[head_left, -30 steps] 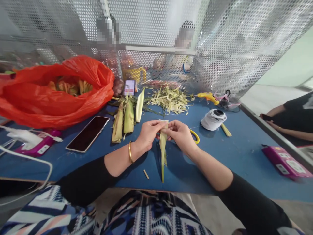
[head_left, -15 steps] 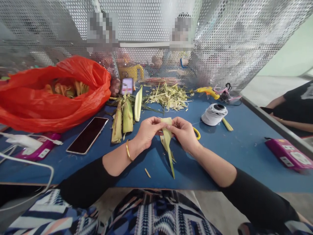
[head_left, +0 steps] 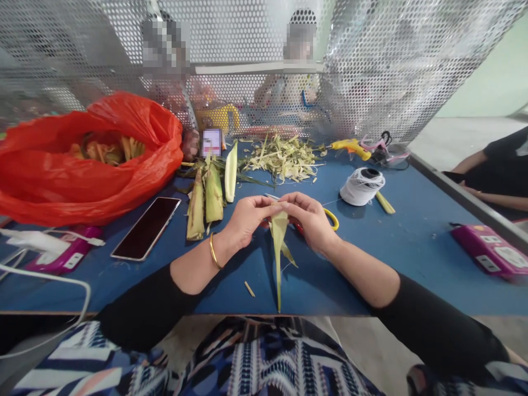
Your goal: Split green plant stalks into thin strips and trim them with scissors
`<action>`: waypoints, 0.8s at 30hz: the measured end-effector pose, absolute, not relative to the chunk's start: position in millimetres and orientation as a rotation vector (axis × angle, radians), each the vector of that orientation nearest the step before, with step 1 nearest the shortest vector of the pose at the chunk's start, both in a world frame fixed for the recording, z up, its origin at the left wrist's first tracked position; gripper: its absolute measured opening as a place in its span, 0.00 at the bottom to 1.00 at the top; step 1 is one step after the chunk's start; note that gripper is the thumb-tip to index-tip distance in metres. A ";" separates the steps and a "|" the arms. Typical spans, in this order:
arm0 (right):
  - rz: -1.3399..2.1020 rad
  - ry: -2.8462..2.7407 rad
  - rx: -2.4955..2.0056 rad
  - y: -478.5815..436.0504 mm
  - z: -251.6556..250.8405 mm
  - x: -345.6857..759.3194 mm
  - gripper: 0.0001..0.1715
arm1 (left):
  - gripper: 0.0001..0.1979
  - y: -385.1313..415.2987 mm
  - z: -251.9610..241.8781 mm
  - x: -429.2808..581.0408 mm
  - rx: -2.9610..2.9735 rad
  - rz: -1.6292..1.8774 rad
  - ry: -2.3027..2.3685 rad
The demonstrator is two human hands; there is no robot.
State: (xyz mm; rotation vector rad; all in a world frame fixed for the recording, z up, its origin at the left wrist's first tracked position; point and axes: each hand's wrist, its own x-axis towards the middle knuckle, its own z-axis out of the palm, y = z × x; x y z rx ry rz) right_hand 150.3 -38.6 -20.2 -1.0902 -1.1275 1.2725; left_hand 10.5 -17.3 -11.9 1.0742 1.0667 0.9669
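Observation:
Between my two hands a pale green corn husk (head_left: 279,236) hangs, its narrow tip pointing down toward the table's front edge. My left hand (head_left: 252,219) pinches the husk's upper end with thumb and fingers. From the other side my right hand (head_left: 308,221) grips the same end, its fingertips meeting the left ones. Behind and under the right hand lie scissors with a yellow and red handle (head_left: 331,219), their blade tip showing past the fingers. A thread runs from the right hand's side to a white thread spool (head_left: 362,186).
Several husk pieces (head_left: 213,192) and a pile of shreds (head_left: 284,159) lie farther back. A red plastic bag (head_left: 136,192) and a phone (head_left: 146,228) are at left. A yellow glue gun (head_left: 350,147) and a purple power strip (head_left: 490,250) are at right. A perforated screen (head_left: 247,44) stands behind.
Both hands have stayed together on the husk's top. The husk has swung so that its tip hangs straighter down and a little left. More of the scissors shows.

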 end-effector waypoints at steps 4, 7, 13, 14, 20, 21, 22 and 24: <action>1.160 -1.148 -1.137 -36.5 -22.2 151.1 0.18 | 0.07 -18.0 -11.4 11.0 1.068 0.882 1.033; 1.098 -1.169 -1.176 -35.4 -22.2 152.1 0.17 | 0.05 -17.7 -12.7 11.9 1.057 0.888 1.025; 1.054 -1.257 -1.196 -35.9 -20.6 154.5 0.17 | 0.06 -17.4 -14.9 12.1 1.111 0.912 1.052; 1.047 -1.269 -1.198 -35.9 -20.5 154.9 0.18 | 0.06 -17.4 -14.8 12.1 1.110 0.910 1.054; 1.042 -1.309 -1.177 -34.6 -22.5 156.6 0.18 | 0.05 -17.7 -14.5 12.9 1.115 0.907 1.058; 1.033 -1.325 -1.172 -34.5 -23.2 157.0 0.17 | 0.05 -17.8 -14.7 13.2 1.118 0.908 1.062; 1.017 -1.347 -1.168 -34.5 -24.0 157.4 0.16 | 0.05 -17.9 -14.9 13.6 1.119 0.911 1.066; 0.949 -1.412 -1.168 -35.1 -25.4 158.1 0.13 | 0.04 -18.1 -15.5 14.3 1.114 0.916 1.077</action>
